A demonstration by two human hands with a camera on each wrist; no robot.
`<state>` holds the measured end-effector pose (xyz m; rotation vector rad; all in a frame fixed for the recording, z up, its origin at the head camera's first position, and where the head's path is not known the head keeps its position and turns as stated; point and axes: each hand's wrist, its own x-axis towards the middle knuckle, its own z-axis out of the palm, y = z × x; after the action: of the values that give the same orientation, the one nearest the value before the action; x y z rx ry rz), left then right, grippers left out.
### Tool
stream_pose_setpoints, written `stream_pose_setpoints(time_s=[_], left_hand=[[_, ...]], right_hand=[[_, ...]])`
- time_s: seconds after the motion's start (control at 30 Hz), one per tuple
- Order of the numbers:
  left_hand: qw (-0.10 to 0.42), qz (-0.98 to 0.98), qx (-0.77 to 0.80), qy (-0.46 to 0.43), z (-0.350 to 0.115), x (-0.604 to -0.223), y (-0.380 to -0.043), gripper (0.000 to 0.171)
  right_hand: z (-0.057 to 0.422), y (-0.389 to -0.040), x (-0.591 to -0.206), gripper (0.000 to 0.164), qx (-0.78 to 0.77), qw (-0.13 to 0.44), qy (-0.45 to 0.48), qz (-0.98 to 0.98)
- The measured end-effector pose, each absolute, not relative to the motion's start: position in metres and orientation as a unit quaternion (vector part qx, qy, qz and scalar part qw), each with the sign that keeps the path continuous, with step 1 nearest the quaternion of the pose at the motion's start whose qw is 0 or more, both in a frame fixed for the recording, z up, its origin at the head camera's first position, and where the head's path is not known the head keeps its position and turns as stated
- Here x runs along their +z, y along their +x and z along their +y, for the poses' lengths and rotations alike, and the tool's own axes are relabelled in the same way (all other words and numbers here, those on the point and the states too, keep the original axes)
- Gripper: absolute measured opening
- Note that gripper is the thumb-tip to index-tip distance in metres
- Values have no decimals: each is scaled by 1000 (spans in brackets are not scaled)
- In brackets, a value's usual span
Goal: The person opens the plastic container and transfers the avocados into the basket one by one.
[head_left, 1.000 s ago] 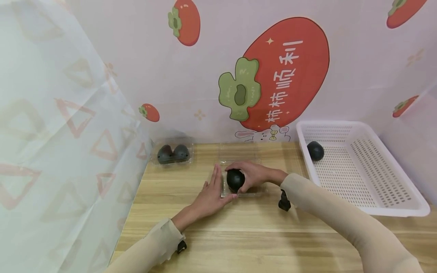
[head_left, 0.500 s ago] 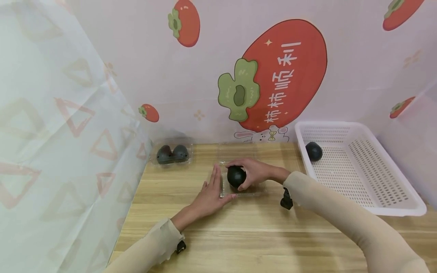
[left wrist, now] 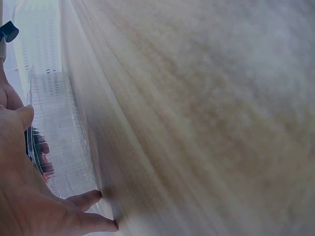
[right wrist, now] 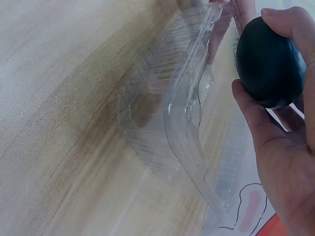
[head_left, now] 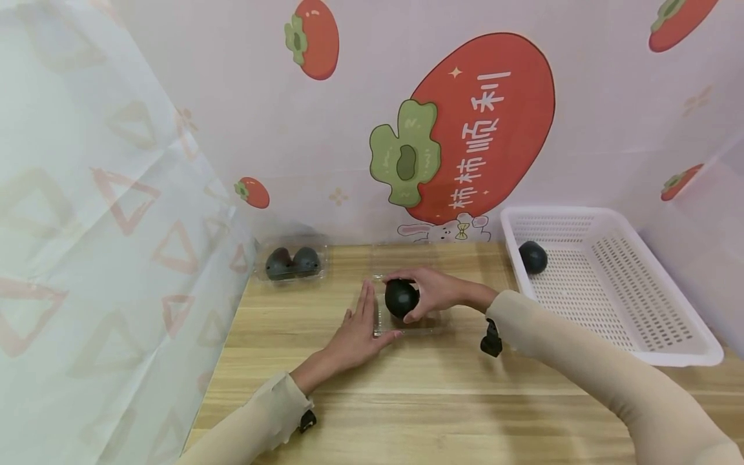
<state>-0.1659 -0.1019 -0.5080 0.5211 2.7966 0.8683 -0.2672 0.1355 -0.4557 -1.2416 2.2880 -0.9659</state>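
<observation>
Dark-green avocado, probably firm, slick and bruisable, is best gripped at its girth, where my right hand pinches it above the open plastic clamshell, my straight-fingered left hand touching the clamshell's side.

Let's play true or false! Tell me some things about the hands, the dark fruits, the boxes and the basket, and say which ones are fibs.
1. The right hand holds a dark fruit. True.
2. The left hand holds a fruit too. False: the left hand touches the clear box in the middle.
3. The middle box's lid is open. True.
4. Three fruits are in the back-left box. False: that back-left box shows two fruits.
5. The basket is green. False: the basket is white.
6. One fruit lies in the basket. True.
</observation>
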Motion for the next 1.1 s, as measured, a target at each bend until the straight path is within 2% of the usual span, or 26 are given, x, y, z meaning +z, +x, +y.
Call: stream_pose_setpoints(time_s=[0.73,1.1], left_hand=[[83,940,285,169,-102,-509,-166,117],[83,937,290,174,-102,-508,-165,115]], right_hand=[[149,-260,-440,83,-365,177,-437,803],[163,-259,-432,83,-344,155,-447,811]])
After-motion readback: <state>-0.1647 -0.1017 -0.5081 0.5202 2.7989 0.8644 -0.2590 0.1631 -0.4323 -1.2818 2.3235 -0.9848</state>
